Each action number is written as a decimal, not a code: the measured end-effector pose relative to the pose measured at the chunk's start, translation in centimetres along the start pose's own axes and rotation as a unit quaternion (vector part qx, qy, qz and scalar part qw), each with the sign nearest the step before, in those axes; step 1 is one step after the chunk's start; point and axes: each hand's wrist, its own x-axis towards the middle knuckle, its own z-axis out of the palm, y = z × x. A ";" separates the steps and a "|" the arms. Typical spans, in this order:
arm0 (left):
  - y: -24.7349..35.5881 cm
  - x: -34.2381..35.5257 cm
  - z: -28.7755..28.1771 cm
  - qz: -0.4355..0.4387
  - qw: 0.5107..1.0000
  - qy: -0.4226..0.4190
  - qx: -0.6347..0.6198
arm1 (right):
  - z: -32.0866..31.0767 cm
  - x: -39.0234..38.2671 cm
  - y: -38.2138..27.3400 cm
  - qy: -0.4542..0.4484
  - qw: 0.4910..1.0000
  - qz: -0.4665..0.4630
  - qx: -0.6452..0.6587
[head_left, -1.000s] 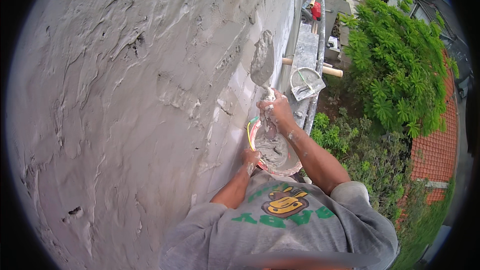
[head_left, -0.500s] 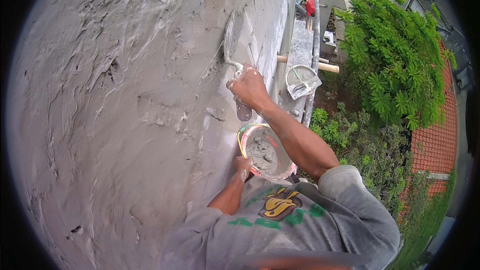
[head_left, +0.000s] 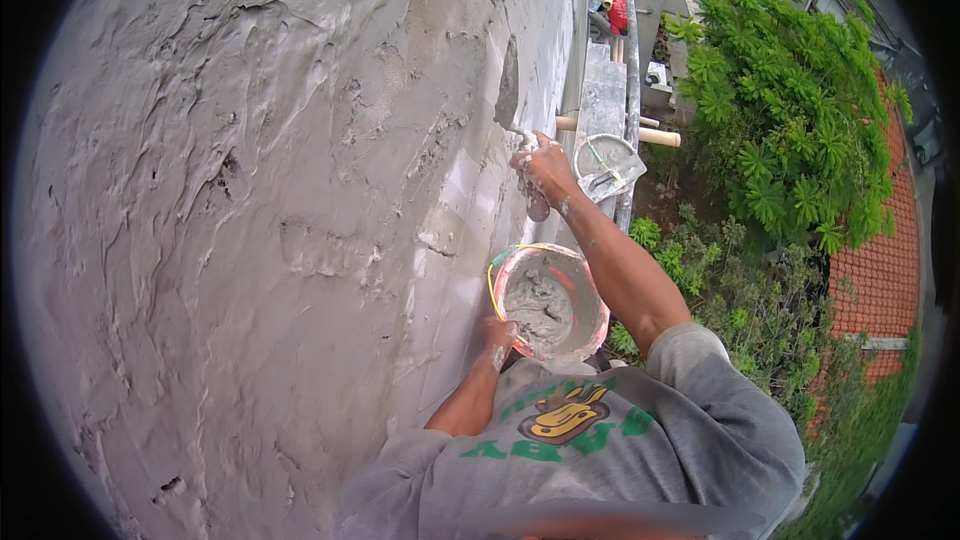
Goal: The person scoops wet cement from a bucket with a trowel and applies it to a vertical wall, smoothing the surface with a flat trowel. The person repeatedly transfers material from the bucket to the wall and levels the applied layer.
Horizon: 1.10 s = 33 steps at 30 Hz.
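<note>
My right hand is closed around a trowel whose mortar-smeared blade is at the grey plastered wall, beside a whiter unplastered strip; whether it touches is hard to tell. Below it, my left hand grips the rim of a white-and-red bucket with a yellow-green handle. Wet grey mortar lies inside the bucket.
A narrow scaffold plank runs along the wall, with a second container and flat tool, poles and a red object. Beyond the edge are trees and a tiled roof below.
My right hand lifted the trowel out over the bucket to the wall on the left, then shifted it rightward along the wall. My left hand stays on the bucket.
</note>
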 end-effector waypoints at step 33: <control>-0.9 -2.3 0.2 -0.064 0.997 -0.001 0.042 | 5.8 -5.9 2.5 -0.059 0.997 -0.019 0.046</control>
